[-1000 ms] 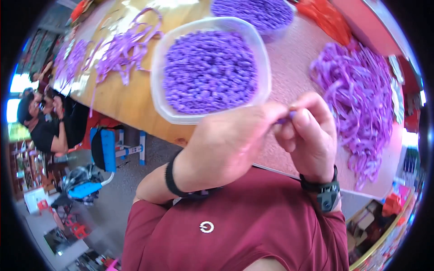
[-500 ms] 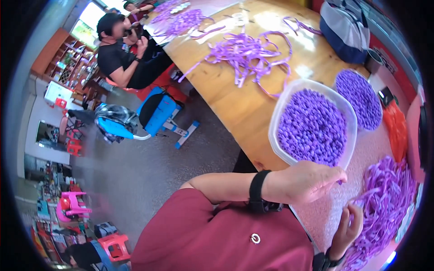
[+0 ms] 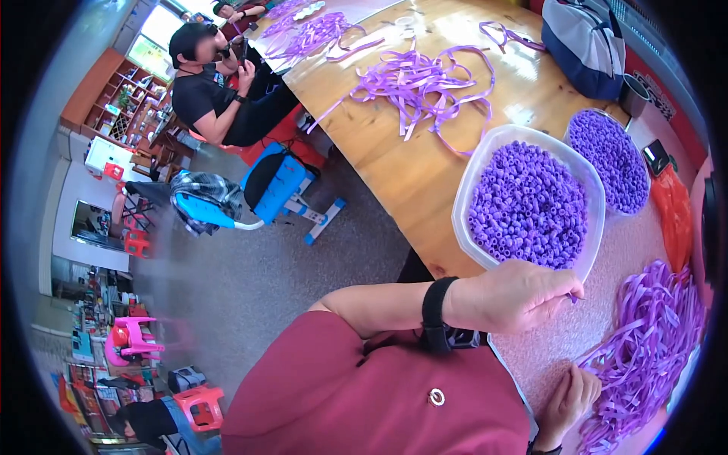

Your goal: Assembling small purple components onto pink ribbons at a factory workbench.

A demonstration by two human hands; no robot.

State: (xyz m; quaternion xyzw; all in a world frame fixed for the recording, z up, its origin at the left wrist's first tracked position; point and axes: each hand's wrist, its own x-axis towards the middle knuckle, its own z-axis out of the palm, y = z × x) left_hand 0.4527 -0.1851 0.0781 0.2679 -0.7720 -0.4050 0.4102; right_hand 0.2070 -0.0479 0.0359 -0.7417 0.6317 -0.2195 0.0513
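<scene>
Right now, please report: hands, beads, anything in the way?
Left hand pinching small purple item. Right hand at ribbon pile, grip unclear. Beads in square tub; left hand partly hides it.

A table [image 3: 394, 178] bears bead tubs [image 3: 462, 208], purple ribbons [image 3: 641, 334], a bag [image 3: 582, 49] and, seemingly, a cup [image 3: 634, 97].

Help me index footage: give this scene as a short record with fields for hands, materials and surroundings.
Left hand: pinches a small purple piece by the square tub
Right hand: beside the ribbon pile, fingers curled; grip unclear
Beads: purple, in the square tub and the round tub
Loose ribbons: purple, on the wooden table
Far side: white-and-navy bag, dark cup
Other person: seated at left, black clothing
</scene>
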